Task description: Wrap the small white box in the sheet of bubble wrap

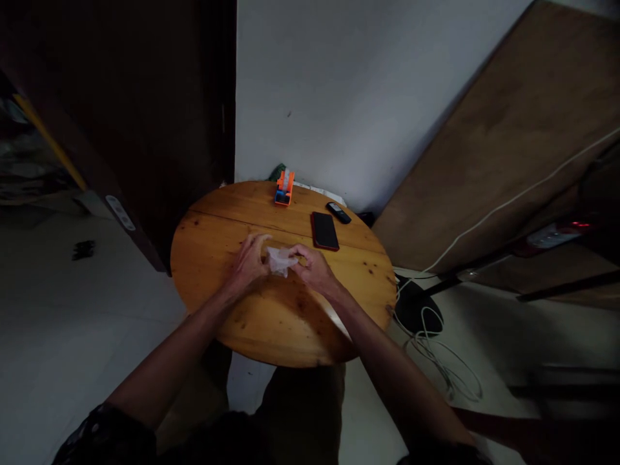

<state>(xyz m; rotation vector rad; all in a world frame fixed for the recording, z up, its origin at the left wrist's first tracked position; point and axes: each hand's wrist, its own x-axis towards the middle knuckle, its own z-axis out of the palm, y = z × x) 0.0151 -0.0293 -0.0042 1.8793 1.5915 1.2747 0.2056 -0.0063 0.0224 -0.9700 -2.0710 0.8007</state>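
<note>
A small crumpled piece of translucent plastic (279, 261) is between my two hands, over the middle of a round wooden table (285, 329). My left hand (252, 259) has its curved fingers and thumb closed at the plastic's left side. The thumb and fingers of my right hand (310, 266) pinch its right edge. Just beyond my right hand lies a dark phone with a red edge (324, 231). What the plastic contains, if anything, is too small to tell.
At the table's far edge stands an orange tape dispenser (284, 188). A small black handset (338, 212) lies beyond the phone. White wall behind; a dark door (165, 116) at left. On the floor at right are a coiled white cable (448, 361) and a black stand base (419, 310).
</note>
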